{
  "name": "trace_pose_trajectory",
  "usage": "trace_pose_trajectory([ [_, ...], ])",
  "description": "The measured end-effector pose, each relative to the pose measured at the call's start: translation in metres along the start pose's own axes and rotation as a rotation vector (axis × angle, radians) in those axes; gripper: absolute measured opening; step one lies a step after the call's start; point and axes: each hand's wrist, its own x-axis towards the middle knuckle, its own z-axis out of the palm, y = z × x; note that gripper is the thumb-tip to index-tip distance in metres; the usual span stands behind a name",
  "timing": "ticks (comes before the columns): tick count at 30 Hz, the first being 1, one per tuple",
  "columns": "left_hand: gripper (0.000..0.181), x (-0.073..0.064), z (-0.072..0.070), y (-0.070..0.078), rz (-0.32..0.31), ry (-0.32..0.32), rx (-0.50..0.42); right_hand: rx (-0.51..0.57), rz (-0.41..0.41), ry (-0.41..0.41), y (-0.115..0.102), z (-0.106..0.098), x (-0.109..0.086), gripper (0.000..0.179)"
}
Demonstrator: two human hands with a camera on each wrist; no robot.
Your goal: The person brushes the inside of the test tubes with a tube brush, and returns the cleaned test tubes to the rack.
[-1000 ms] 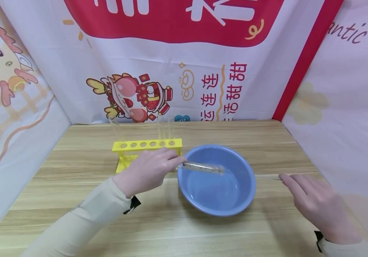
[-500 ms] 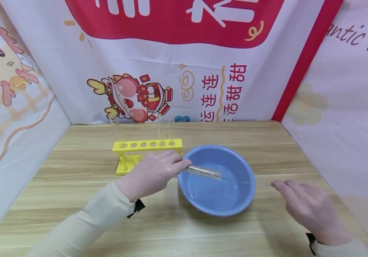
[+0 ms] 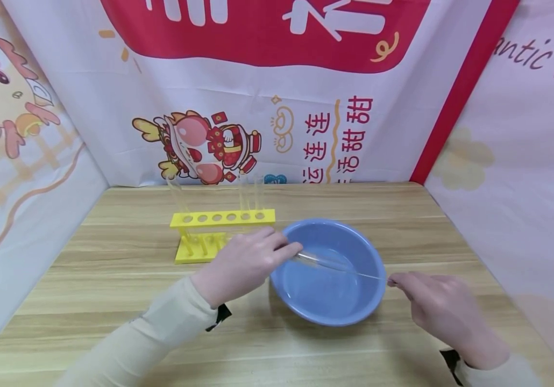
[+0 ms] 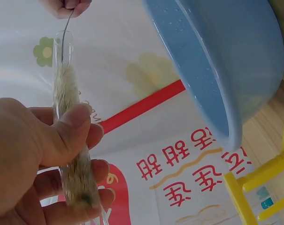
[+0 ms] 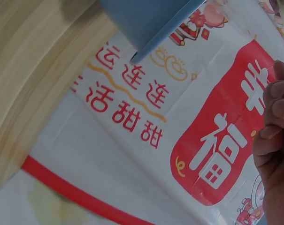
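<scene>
Over the blue basin (image 3: pixel 318 303), my left hand (image 3: pixel 248 263) grips a clear test tube (image 4: pixel 69 47), its fingers and thumb wrapped round the glass. A test tube brush (image 4: pixel 76 176) with pale bristles lies inside the tube. Its thin wire comes out of the tube's mouth. To the right of the basin, my right hand (image 3: pixel 444 306) pinches the end of that wire. The right wrist view shows curled fingers (image 5: pixel 273 110) at its edge, but the brush is not visible there.
A yellow test tube rack (image 3: pixel 221 219) stands left of the basin, partly behind my left hand. It holds a slanted test tube (image 3: pixel 179 196) at the left and two upright ones at the right. Printed cloth (image 3: pixel 388 123) hangs behind the wooden table (image 3: pixel 88 301).
My right hand has come left toward the tube, pushing the brush deeper into it. My left hand has shifted slightly right with the test tube.
</scene>
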Motion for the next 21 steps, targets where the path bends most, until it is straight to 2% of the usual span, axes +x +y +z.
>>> trace_pose_trajectory([
  [5, 0.034, 0.006, 0.000, 0.005, 0.010, 0.019, 0.021, 0.085, 0.036, -0.027, -0.001, 0.011, 0.001, 0.037],
  [13, 0.034, 0.015, 0.002, 0.010, 0.025, 0.037, 0.036, 0.182, 0.060, -0.068, -0.008, 0.022, 0.014, 0.038],
  [17, 0.034, 0.014, 0.001, 0.010, 0.018, 0.029, 0.034, 0.180, 0.071, -0.081, -0.008, 0.024, 0.016, 0.036],
  [21, 0.034, 0.013, 0.003, 0.009, 0.011, 0.016, 0.033, 0.119, 0.064, -0.076, -0.007, 0.025, 0.015, 0.036],
])
